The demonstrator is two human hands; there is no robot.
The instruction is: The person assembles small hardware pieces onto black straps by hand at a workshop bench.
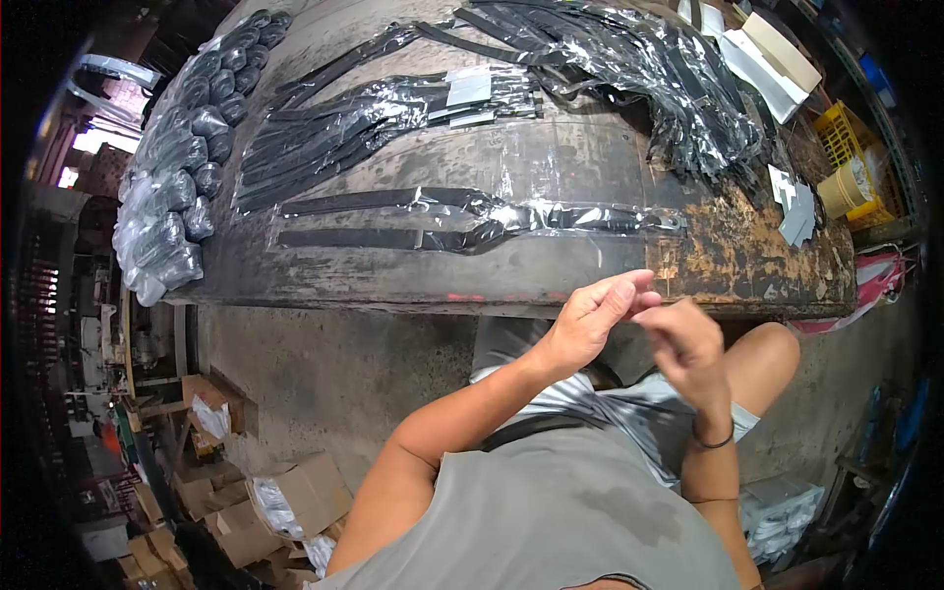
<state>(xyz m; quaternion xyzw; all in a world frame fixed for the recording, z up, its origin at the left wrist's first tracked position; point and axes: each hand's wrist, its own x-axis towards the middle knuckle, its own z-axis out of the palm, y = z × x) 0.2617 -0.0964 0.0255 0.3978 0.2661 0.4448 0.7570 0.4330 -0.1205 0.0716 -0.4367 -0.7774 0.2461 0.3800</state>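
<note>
My left hand (593, 320) is held just off the table's front edge, its thumb close against the fingers. My right hand (686, 344) meets it at the fingertips, with curled fingers slightly smeared by motion. Whatever lies between the fingers, if anything, is too small to make out. Beyond my hands, a black strap in clear plastic (580, 216) lies lengthwise on the worn dark table (393, 280), its two ends spread apart at the left. Farther back is a stack of similar bagged black straps (334, 138), with pale cards (469, 87) on its right end.
A large heap of bagged straps (678, 88) covers the back right. Grey cards (798, 221) sit at the right edge, near a yellow crate (846, 138). Clear wrapped bundles (182, 187) line the left edge. Cardboard boxes (305, 492) stand on the floor at lower left.
</note>
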